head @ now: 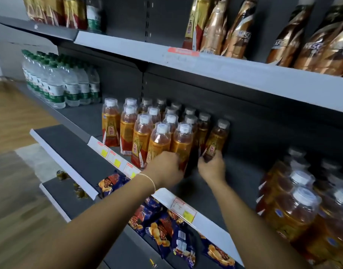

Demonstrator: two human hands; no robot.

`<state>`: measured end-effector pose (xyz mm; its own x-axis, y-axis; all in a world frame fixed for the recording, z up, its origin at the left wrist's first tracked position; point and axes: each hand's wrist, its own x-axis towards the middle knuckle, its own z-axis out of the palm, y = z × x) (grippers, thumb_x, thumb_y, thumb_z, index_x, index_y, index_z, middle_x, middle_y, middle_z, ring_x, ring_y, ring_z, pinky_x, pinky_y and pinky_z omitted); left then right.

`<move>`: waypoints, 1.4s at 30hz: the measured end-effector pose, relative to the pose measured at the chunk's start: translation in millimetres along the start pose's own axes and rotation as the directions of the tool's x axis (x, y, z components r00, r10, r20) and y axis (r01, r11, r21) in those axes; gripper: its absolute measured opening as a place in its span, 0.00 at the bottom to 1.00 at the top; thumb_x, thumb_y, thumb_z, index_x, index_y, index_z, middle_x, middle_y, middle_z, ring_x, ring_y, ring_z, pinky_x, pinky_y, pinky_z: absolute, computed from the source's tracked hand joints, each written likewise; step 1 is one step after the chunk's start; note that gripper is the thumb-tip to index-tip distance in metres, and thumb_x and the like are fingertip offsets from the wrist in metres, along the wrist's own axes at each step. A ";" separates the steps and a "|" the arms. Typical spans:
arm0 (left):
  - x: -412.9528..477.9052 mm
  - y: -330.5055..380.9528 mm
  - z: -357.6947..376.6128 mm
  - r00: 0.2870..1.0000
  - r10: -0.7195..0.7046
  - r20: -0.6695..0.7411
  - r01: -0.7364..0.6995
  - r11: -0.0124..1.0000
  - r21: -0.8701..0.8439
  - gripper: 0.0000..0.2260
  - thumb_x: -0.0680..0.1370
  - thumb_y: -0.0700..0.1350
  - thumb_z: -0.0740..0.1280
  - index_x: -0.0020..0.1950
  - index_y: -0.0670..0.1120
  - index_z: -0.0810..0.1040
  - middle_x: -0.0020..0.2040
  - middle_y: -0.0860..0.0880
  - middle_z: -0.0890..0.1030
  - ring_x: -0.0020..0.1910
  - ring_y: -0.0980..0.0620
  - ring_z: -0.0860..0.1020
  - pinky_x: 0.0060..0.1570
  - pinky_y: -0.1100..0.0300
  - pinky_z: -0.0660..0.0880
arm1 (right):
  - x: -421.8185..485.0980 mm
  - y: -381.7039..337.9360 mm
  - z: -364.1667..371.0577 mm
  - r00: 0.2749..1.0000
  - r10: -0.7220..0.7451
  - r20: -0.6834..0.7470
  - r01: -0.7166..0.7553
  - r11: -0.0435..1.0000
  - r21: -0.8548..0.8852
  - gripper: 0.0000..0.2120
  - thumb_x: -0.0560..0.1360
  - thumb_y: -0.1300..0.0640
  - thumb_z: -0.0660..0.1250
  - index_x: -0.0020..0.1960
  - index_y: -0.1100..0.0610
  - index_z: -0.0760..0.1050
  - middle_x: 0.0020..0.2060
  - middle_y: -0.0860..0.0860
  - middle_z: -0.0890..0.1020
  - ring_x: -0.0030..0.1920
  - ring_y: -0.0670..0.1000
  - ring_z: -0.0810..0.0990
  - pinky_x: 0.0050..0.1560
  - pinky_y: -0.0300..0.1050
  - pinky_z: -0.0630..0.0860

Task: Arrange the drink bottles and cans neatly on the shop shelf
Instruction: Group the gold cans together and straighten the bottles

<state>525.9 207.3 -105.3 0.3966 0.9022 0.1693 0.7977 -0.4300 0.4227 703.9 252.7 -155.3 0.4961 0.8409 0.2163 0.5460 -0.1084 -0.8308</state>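
On the middle shelf [242, 171], orange drink bottles [141, 136] are set in rows. A tilted bottle [217, 139] just beside the block's right end is gripped round its base by the right hand [212, 166]. The left hand [164, 166] is laid against the front bottle [182, 142]; whether it is clasped cannot be told. The full plastic bottles are judged smooth, stiff and fairly heavy, best held low on the body.

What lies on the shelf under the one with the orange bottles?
Blue snack bags lie there in a row. The white shelf edge above and the left forearm cover part of them; what lies further back cannot be seen.
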 end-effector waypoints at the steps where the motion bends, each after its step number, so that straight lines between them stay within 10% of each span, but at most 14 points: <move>1: 5.6 2.9 4.2 1.000 0.022 0.010 -0.021 0.999 -0.028 0.03 0.74 0.44 0.65 0.42 0.46 0.76 0.42 0.44 0.80 0.43 0.43 0.79 0.40 0.57 0.73 | 12.7 1.5 1.3 0.999 0.029 -0.042 -0.029 1.000 -0.006 0.22 0.74 0.56 0.71 0.64 0.63 0.72 0.57 0.63 0.80 0.58 0.64 0.79 0.59 0.54 0.76; 14: 67.8 0.8 65.0 0.957 0.258 0.133 -0.191 0.906 -0.378 0.18 0.75 0.38 0.62 0.65 0.40 0.72 0.58 0.40 0.78 0.59 0.43 0.77 0.60 0.57 0.73 | 63.2 26.4 10.6 0.969 0.139 -0.205 -0.147 0.989 -0.021 0.18 0.71 0.56 0.77 0.57 0.59 0.74 0.50 0.57 0.83 0.50 0.57 0.82 0.47 0.46 0.77; 20: 103.2 15.0 103.1 0.995 0.097 0.007 -0.063 0.693 -0.718 0.16 0.80 0.36 0.60 0.66 0.40 0.75 0.63 0.42 0.79 0.64 0.47 0.75 0.58 0.72 0.62 | 34.4 42.1 -18.8 0.943 0.153 -0.296 -0.173 0.984 -0.045 0.22 0.75 0.60 0.71 0.66 0.61 0.68 0.57 0.60 0.80 0.56 0.61 0.79 0.56 0.51 0.76; 28: 148.5 54.1 130.5 0.880 0.167 0.444 0.413 0.193 -0.890 0.30 0.84 0.60 0.47 0.70 0.39 0.72 0.66 0.42 0.77 0.62 0.50 0.76 0.70 0.52 0.65 | 9.7 56.4 -40.1 0.896 0.195 -0.398 -0.203 0.979 0.024 0.33 0.78 0.59 0.69 0.78 0.56 0.58 0.67 0.54 0.76 0.67 0.54 0.75 0.68 0.55 0.73; 38: 147.0 35.3 137.3 0.907 0.234 0.350 0.362 -0.007 -0.932 0.36 0.80 0.66 0.41 0.74 0.40 0.65 0.69 0.39 0.73 0.66 0.49 0.72 0.75 0.52 0.58 | 26.8 64.9 -28.6 0.857 0.228 -0.462 -0.295 0.952 -0.078 0.32 0.76 0.54 0.71 0.75 0.59 0.62 0.65 0.58 0.74 0.65 0.58 0.74 0.66 0.49 0.71; 42: 148.0 31.5 144.4 0.952 0.187 0.243 0.222 0.127 -0.967 0.41 0.74 0.69 0.48 0.72 0.39 0.68 0.68 0.42 0.75 0.65 0.52 0.74 0.74 0.53 0.60 | 37.7 66.6 -29.7 0.860 0.261 -0.438 -0.332 0.939 -0.093 0.33 0.78 0.55 0.69 0.77 0.59 0.57 0.67 0.59 0.72 0.66 0.58 0.73 0.66 0.49 0.70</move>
<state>675.4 322.6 -195.5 0.6374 0.7702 0.0237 -0.2498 0.1775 0.9519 779.0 261.4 -187.2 0.8651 0.4625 0.1943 0.4105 -0.4300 -0.8041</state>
